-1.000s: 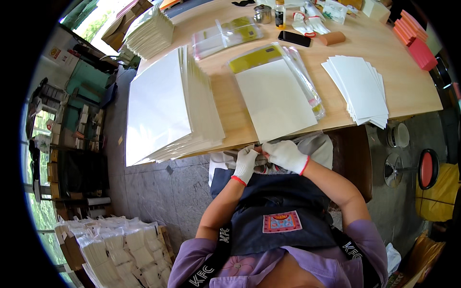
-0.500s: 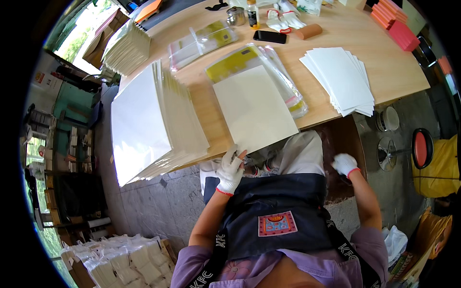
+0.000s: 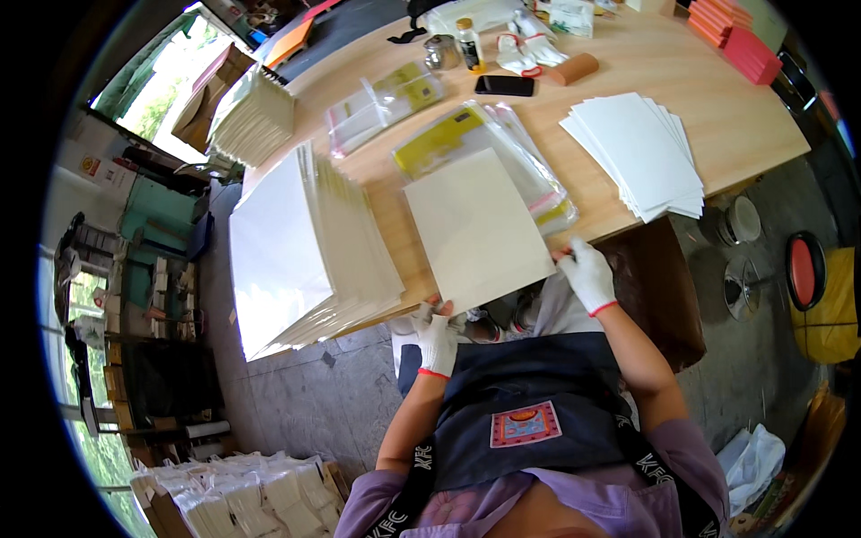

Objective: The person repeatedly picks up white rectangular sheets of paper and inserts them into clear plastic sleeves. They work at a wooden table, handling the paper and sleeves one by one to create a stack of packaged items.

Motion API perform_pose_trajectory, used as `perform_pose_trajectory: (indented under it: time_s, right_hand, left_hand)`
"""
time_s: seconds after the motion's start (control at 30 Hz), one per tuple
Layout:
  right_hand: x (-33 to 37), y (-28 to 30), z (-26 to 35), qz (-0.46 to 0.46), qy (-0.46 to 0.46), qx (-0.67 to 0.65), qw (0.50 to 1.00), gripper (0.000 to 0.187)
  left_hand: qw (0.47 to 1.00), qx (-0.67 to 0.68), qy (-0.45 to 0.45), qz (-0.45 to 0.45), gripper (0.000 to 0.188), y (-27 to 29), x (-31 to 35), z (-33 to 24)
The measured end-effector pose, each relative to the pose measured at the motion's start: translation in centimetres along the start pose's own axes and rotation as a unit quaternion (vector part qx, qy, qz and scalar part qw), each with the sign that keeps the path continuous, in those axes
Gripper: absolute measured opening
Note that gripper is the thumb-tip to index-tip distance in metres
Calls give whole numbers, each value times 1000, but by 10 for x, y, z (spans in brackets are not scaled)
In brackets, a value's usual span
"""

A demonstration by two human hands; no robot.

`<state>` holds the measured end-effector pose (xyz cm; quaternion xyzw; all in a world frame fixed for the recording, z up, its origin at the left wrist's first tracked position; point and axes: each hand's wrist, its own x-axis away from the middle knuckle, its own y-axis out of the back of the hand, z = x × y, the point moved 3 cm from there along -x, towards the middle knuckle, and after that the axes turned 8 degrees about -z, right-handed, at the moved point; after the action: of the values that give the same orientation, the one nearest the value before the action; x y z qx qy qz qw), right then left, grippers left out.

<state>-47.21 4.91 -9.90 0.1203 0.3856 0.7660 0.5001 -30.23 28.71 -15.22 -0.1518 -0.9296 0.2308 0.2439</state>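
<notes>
A: Largest item first?
B: Wooden table (image 3: 717, 134), light top, carrying everything listed below.

A: Next?
B: Fanned stack of white sheets (image 3: 305, 251) at the table's left end, leaning and overhanging the near edge.

A: The piece being handled?
B: Cream sheet (image 3: 475, 229), flat at the near edge, lying partly over a pile of clear plastic sleeves (image 3: 502, 152) with yellow inserts. Both gloved hands touch it.

A: Other paper?
B: Smaller fan of white cards (image 3: 641, 152), to the right, well apart from the cream sheet.

A: Hands?
B: Left hand (image 3: 437, 332), white glove, fingers pinching the sheet's near left corner. Right hand (image 3: 587, 273), white glove, fingertips pressed together at the sheet's right corner.

A: Small items?
B: Black phone (image 3: 504, 85) and a small bottle (image 3: 466, 43) at the far side.
</notes>
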Motion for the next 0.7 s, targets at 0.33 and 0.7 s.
perform_pose_trajectory:
  time_s: [0.33,0.7]
  right_hand:
    - [32,-38,56,353,-126,-506,777,20]
    - [-6,-79,296,391,133,-362,836,31]
  left_hand:
    - [828,-432,-351,64,24,-44,114,-180]
    - [607,-641,-429,-189,35,71,56,-323]
